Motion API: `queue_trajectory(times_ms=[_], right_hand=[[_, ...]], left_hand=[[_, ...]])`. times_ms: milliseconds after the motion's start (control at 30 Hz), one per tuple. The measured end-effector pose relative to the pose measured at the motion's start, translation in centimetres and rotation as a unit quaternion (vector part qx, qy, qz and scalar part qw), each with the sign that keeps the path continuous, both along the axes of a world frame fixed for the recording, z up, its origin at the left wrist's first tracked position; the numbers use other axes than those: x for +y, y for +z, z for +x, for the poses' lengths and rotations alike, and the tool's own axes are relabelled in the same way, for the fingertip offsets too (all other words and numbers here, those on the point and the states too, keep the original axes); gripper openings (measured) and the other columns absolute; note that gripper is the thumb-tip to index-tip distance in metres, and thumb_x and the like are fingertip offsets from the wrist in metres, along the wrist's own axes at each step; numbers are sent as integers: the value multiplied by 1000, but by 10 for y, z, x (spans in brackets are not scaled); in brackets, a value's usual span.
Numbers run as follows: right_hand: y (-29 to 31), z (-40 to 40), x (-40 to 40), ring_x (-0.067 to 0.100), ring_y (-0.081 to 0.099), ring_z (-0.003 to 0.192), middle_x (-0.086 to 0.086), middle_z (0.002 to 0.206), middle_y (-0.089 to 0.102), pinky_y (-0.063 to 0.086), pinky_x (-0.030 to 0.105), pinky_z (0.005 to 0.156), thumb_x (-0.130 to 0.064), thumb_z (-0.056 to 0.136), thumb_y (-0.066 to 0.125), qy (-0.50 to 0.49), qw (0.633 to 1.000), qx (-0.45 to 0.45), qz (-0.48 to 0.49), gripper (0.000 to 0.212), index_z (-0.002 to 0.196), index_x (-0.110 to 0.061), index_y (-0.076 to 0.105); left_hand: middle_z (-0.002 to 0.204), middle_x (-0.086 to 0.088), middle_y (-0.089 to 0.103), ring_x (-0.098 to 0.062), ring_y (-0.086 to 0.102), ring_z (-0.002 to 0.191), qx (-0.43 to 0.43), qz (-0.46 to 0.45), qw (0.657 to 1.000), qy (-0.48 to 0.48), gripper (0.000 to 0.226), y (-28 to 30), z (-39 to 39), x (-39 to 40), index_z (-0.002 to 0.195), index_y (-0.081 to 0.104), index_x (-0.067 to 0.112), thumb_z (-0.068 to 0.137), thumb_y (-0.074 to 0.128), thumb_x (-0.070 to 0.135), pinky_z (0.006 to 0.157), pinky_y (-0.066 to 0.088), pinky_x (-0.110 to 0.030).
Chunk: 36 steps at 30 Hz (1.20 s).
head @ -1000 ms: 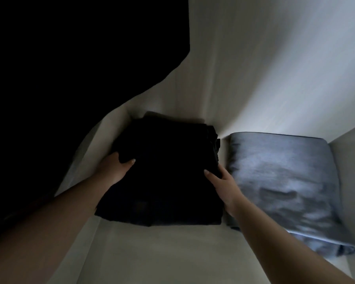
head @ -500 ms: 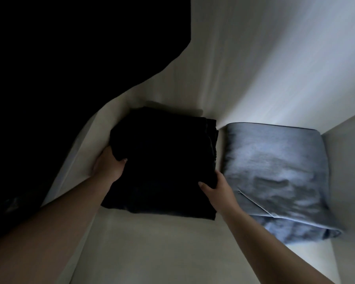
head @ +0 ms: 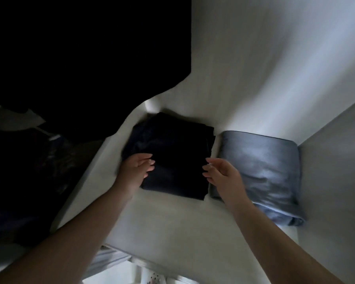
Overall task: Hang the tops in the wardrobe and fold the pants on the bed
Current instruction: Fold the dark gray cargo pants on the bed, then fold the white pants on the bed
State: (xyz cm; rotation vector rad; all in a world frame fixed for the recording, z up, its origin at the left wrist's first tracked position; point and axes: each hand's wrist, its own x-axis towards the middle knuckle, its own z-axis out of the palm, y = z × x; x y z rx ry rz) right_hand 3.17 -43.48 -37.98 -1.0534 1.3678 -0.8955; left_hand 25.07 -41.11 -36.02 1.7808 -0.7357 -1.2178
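The folded black pants point(head: 170, 154) lie on the pale wardrobe shelf point(head: 172, 226), toward its back left corner. Folded grey-blue pants point(head: 260, 171) sit just beside them, against the shelf's right wall. The left hand point(head: 135, 171) rests at the black pile's left edge, fingers loosely extended. The right hand point(head: 221, 175) hovers at its right edge, fingers relaxed, gripping nothing. Dark garments point(head: 70, 58) hang at left.

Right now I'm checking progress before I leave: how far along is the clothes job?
Done: folded grey pants and folded black pants lie side by side on the white shelf. In hand: left hand and right hand are open at the black pile's sides. Left: cannot tell; the dark clothes at left are unclear.
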Motion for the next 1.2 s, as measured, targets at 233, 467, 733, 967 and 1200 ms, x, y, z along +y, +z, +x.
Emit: queue_trajectory(times_ms=[233,467,733,967,1200], right_hand=[[75,24,62,0,62,60,0,81,64,49,13,63,0,94,50,111,992,-61,-11,20,96,-15,62],[129,76,153,7,60,69,6,84,62,50,12,64,1,93,50,277,953,-119,-27,21,89,-16,61],[177,142,298,3,65,69,-5,75,70,52,14,66,-5,94,53,481,863,-142,-52,17,92,-15,67],[196,188,474,6,65,74,-5,83,72,55,23,75,-9,94,53,635,760,-116,-75,20,95,-20,69],[194,213,672,9,64,74,-5,82,71,53,30,81,-9,95,52,747,653,-119,-26,20,96,-20,69]], left_hand=[[84,1,64,-6,61,70,84,-63,987,122,16,69,-24,107,107,59,12,97,49,6,70,48,-19],[75,5,67,-11,60,71,69,-164,943,280,16,126,-18,256,97,63,14,96,51,5,78,49,-26],[80,2,70,-10,64,72,31,-245,854,457,16,168,-15,439,93,69,18,93,56,10,76,52,-26],[78,5,71,-6,65,72,-15,-245,760,602,15,171,-21,628,96,68,16,94,55,11,78,52,-26],[84,3,72,-10,64,77,-46,-224,637,736,16,160,-54,829,90,71,24,93,58,15,83,50,-30]])
